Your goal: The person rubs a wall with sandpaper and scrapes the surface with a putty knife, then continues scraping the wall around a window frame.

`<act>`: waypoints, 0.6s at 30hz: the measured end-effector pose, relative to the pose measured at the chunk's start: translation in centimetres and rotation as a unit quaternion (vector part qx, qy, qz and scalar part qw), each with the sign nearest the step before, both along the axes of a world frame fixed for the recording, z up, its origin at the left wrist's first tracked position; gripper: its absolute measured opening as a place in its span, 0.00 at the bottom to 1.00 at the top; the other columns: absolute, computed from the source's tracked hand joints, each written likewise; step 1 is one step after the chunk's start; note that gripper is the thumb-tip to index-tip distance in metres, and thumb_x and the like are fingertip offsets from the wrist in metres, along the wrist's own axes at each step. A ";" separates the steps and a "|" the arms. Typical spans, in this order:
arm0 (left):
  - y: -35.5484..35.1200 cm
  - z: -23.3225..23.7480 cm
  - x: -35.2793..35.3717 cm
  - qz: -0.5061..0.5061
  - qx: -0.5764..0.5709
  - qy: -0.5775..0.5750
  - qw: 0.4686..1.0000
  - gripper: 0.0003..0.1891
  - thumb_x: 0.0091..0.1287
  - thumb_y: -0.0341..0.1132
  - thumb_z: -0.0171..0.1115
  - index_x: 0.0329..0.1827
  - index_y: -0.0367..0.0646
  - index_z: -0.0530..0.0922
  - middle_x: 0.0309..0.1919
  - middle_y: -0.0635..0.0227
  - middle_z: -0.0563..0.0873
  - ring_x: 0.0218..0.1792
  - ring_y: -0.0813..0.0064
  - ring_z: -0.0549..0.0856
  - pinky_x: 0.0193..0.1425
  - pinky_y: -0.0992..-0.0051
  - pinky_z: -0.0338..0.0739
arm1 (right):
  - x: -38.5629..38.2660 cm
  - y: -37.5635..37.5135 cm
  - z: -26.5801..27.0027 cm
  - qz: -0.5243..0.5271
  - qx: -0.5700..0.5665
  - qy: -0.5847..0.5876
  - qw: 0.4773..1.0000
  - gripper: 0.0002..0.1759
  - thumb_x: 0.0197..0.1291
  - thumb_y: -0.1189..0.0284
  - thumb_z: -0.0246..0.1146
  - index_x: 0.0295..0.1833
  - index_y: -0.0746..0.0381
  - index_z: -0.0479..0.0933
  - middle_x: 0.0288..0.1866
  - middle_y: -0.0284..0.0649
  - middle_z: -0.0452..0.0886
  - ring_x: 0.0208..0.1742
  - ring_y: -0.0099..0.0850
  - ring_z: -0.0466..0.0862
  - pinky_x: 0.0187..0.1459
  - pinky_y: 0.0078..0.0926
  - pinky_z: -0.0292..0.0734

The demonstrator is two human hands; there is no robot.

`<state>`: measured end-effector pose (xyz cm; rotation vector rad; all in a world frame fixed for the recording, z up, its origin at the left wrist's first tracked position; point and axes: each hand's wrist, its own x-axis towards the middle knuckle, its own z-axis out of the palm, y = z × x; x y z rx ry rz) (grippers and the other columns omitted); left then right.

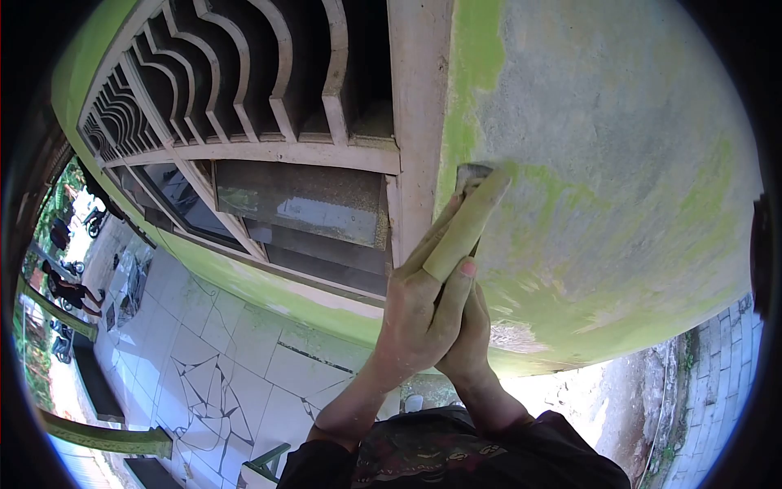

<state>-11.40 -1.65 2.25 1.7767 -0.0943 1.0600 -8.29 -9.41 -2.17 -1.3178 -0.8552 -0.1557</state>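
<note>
Both hands are pressed together at the painted wall point(570, 155), where patches of green paint show among grey, bare areas. A scraper point(472, 173) has its short grey blade against the wall beside the window frame, its handle hidden in the hands. My left hand point(413, 314) is closed around it. A long, pale yellow-green finger-shaped covering point(468, 228) extends from this hand toward the blade. My right hand point(468, 326) is closed against the left from the right side, its thumb lying over the grip.
A wooden window frame point(419, 106) with curved bars and louvre glass point(301, 200) adjoins the wall on the left. Below lies a tiled floor point(244, 342). A person point(73, 289) and motorbikes are far left. Paving point(717, 391) lies at lower right.
</note>
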 end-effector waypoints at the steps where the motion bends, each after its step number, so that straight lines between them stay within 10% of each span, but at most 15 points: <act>1: 0.3 -0.1 0.1 0.003 0.005 -0.005 1.000 0.20 0.73 0.29 0.52 0.64 0.26 0.73 0.42 0.49 0.86 0.31 0.74 0.82 0.37 0.74 0.76 | -0.2 -0.4 0.2 0.135 0.052 0.188 0.972 0.21 0.81 0.62 0.43 0.48 0.69 0.73 0.45 0.41 0.77 0.35 0.21 0.77 0.33 0.21 0.72; 3: 0.4 0.1 0.1 -0.038 -0.032 0.043 0.998 0.19 0.72 0.27 0.54 0.64 0.27 0.74 0.68 0.39 0.73 0.66 0.47 0.77 0.67 0.65 0.74 | 0.1 0.2 0.5 0.144 0.065 0.241 0.957 0.19 0.80 0.64 0.46 0.48 0.69 0.73 0.46 0.41 0.76 0.33 0.19 0.76 0.30 0.20 0.70; 6: 1.5 1.9 0.0 -0.047 -0.020 0.024 0.998 0.20 0.72 0.26 0.54 0.65 0.27 0.74 0.67 0.39 0.73 0.66 0.46 0.77 0.67 0.65 0.74 | 0.9 1.5 0.8 -0.059 -0.053 -0.127 0.989 0.18 0.79 0.64 0.47 0.47 0.69 0.73 0.44 0.41 0.75 0.32 0.19 0.74 0.29 0.18 0.69; 10: 1.1 0.7 -0.3 -0.014 0.039 -0.006 0.999 0.20 0.72 0.26 0.54 0.65 0.27 0.73 0.66 0.39 0.74 0.66 0.47 0.77 0.66 0.65 0.74 | 0.4 2.0 -0.1 -0.141 -0.022 -0.206 0.968 0.21 0.79 0.60 0.46 0.45 0.67 0.73 0.39 0.39 0.76 0.29 0.20 0.74 0.26 0.17 0.67; 12: 1.6 0.7 -0.1 -0.012 0.029 0.010 0.999 0.19 0.72 0.26 0.53 0.64 0.26 0.73 0.52 0.46 0.80 0.48 0.61 0.79 0.51 0.70 0.75 | -0.6 1.2 1.2 0.165 0.100 0.283 0.940 0.24 0.80 0.56 0.43 0.44 0.64 0.73 0.32 0.36 0.76 0.25 0.21 0.74 0.24 0.17 0.66; 13: 1.6 1.1 -0.4 -0.011 0.011 0.037 0.999 0.19 0.73 0.27 0.52 0.64 0.25 0.74 0.37 0.54 0.86 0.31 0.76 0.81 0.36 0.75 0.76 | -0.5 1.4 1.1 0.167 0.099 0.282 0.940 0.24 0.80 0.56 0.43 0.44 0.64 0.73 0.32 0.36 0.76 0.25 0.21 0.74 0.24 0.17 0.66; 14: 2.1 1.9 -0.7 -0.065 -0.027 0.052 0.996 0.21 0.72 0.26 0.53 0.66 0.27 0.72 0.67 0.39 0.73 0.68 0.47 0.76 0.69 0.65 0.72 | -0.4 1.6 0.8 0.110 0.080 0.211 0.968 0.24 0.80 0.55 0.42 0.44 0.64 0.73 0.31 0.36 0.76 0.25 0.21 0.74 0.24 0.17 0.66; 18: 1.7 1.8 -1.1 -0.048 -0.004 0.042 0.998 0.21 0.72 0.27 0.54 0.66 0.27 0.72 0.66 0.39 0.74 0.66 0.47 0.77 0.66 0.65 0.74 | -0.5 2.9 -0.8 -0.118 0.010 -0.084 0.989 0.25 0.80 0.54 0.40 0.45 0.62 0.74 0.30 0.34 0.76 0.24 0.20 0.74 0.24 0.17 0.67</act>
